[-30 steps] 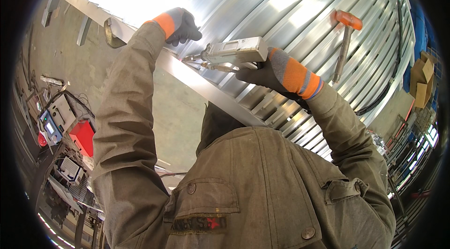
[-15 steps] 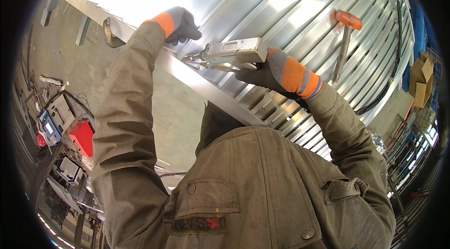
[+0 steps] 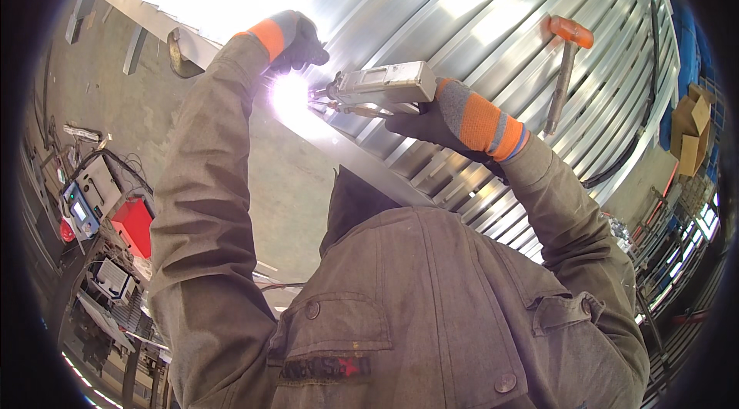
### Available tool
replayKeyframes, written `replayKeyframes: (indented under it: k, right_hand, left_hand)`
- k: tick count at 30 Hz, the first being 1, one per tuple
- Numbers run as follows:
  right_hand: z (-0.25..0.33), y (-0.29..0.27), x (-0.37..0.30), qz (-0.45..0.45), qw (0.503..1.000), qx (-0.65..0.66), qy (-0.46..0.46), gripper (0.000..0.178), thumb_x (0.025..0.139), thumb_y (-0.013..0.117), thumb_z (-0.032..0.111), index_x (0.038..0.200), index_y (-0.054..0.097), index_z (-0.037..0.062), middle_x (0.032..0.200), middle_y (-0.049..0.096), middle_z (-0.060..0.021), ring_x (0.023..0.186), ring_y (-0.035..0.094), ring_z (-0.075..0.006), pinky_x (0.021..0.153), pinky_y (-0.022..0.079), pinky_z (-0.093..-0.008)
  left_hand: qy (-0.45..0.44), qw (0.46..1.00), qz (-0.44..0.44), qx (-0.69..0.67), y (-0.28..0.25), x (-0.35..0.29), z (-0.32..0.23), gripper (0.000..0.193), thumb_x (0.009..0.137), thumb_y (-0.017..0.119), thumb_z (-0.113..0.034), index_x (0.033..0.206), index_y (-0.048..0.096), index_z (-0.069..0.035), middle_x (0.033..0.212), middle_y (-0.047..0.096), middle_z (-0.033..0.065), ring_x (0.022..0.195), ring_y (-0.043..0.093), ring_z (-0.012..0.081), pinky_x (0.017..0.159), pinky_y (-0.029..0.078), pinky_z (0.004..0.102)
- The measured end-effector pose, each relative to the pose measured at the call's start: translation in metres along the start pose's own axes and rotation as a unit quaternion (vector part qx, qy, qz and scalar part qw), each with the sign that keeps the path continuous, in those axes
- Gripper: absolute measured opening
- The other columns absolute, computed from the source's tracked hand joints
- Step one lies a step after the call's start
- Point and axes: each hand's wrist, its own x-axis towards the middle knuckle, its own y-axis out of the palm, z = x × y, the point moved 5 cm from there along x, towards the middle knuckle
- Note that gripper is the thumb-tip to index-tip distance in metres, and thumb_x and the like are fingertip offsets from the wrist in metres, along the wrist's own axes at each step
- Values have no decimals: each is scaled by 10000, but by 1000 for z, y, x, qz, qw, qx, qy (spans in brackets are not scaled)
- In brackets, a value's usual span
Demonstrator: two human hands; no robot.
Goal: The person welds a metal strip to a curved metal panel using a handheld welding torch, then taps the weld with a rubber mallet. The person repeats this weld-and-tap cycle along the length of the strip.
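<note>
From the head camera, my right grip (image 3: 462,118) is wrapped around the back end of a grey, boxy torch (image 3: 381,83), fingers tucked beneath it, so that its thin tip points left toward the long metal bar (image 3: 354,149) along the near left edge of the ribbed panel (image 3: 462,47). The torch sits over that edge, and a white-violet flare (image 3: 291,99) burns at its tip — too bright to show the spot under it, or whether the tip touches. I judge the step in hand to be the burn itself, with heat going in where bar and panel meet. My left grip (image 3: 297,41) has its fingers curled in just beside the flare, over the same edge; I cannot tell whether it pinches anything or merely braces there. As I read it, the next move calls for a steady right wrist and left fingers clear of the heat. An orange-headed hammer (image 3: 568,62) lies toward the panel's right edge, well apart from the flare — and a black cable (image 3: 657,31) runs along that edge.
</note>
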Motion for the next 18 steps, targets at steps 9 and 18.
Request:
replayKeyframes:
  k: [9, 18]
  right_hand:
    - [-3, 0, 1, -7, 1000, -23, -3, 544, 1050, 723, 459, 1431, 729, 71, 1016, 814, -154, 903, 791, -257, 889, 616, -377]
    - [6, -4, -2, 2, 1000, -16, 6, 535, 1064, 717, 447, 1440, 721, 66, 1052, 819, -154, 925, 794, -260, 915, 615, -369]
  left_hand:
    - [30, 999, -15, -25, 2, 1, 3, 304, 894, 951, -284, 926, 782, -34, 681, 669, 56, 520, 561, 159, 453, 437, 349]
    - [23, 999, -10, -22, 0, -4, 2, 307, 893, 942, -296, 917, 776, -40, 689, 671, 56, 525, 563, 164, 462, 447, 348]
